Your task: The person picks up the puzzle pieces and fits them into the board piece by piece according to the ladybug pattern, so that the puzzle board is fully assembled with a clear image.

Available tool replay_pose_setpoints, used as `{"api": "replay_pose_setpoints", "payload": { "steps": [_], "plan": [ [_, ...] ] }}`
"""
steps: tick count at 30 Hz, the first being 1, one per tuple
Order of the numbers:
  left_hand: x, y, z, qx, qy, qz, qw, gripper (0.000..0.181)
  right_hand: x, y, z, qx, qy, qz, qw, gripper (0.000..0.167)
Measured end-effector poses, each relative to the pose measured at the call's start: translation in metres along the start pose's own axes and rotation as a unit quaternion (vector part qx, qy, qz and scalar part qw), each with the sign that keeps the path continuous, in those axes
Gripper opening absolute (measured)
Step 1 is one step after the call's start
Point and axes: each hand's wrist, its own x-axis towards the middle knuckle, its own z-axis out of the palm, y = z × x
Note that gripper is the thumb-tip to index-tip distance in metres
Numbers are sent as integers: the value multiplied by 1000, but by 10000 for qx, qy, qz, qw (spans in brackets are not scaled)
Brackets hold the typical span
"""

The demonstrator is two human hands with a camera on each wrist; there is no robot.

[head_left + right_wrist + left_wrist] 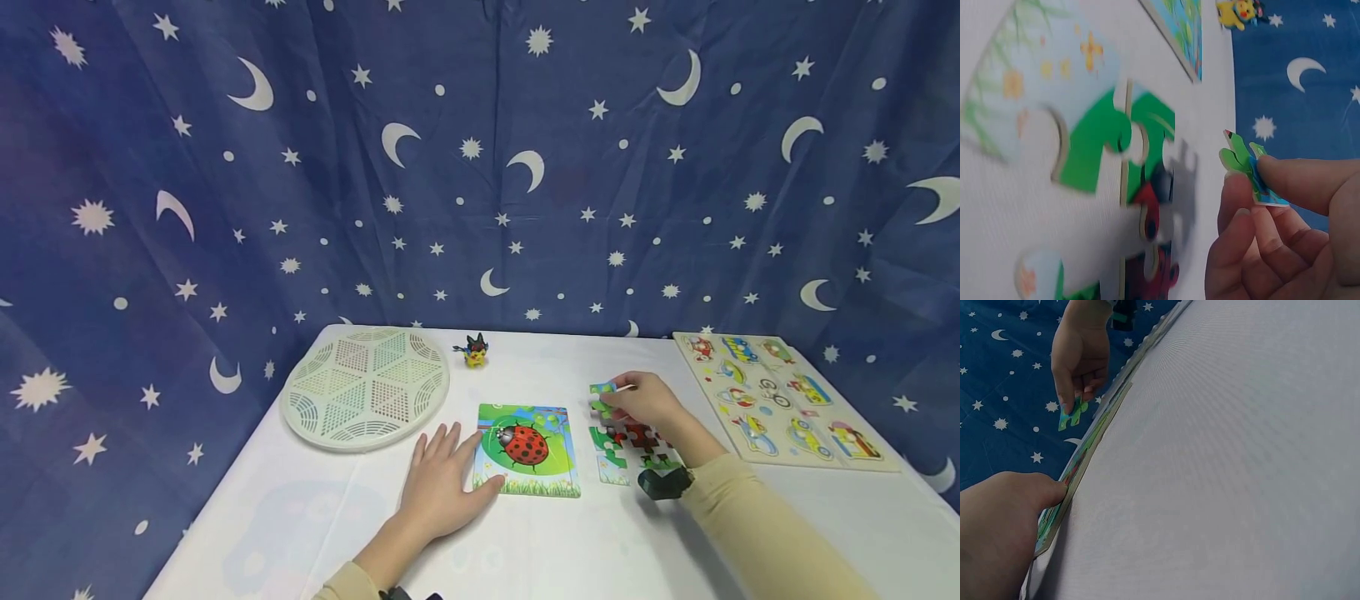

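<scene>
A square ladybug picture board [525, 450] lies at the middle of the white table. My left hand [444, 492] rests at its left side, thumb and fingertips touching its edge; in the left wrist view the thumb [1047, 490] lies against the board's rim. To the right, my right hand [648, 400] pinches a green and blue jigsaw piece [1254, 172] between thumb and fingers, lifted above the table. Below it lie loose jigsaw pieces [611, 468], green, red and pale blue, some of them partly hidden by the hand and wrist.
A round pale-green lattice tray [365, 442] lies at the back left. Behind the ladybug board stands a small yellow figure [476, 354]. A wooden vehicle puzzle board [720, 408] lies at the right. A blue curtain [450, 192] with moons and stars hangs behind the table.
</scene>
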Motion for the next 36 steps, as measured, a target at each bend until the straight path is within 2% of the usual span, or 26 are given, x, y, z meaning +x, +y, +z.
{"api": "replay_pose_setpoints", "payload": {
  "steps": [4,25,36],
  "plan": [
    [0,0,0,6,3,10,10000,76,-3,-5,9,23,-173,-77,9998,38],
    [-1,2,-4,-58,21,39,10000,75,-13,-23,45,228,-591,-303,9975,30],
    [0,2,-3,-26,-29,9,10000,75,-14,-27,61,108,-605,-452,9971,28]
  ]
}}
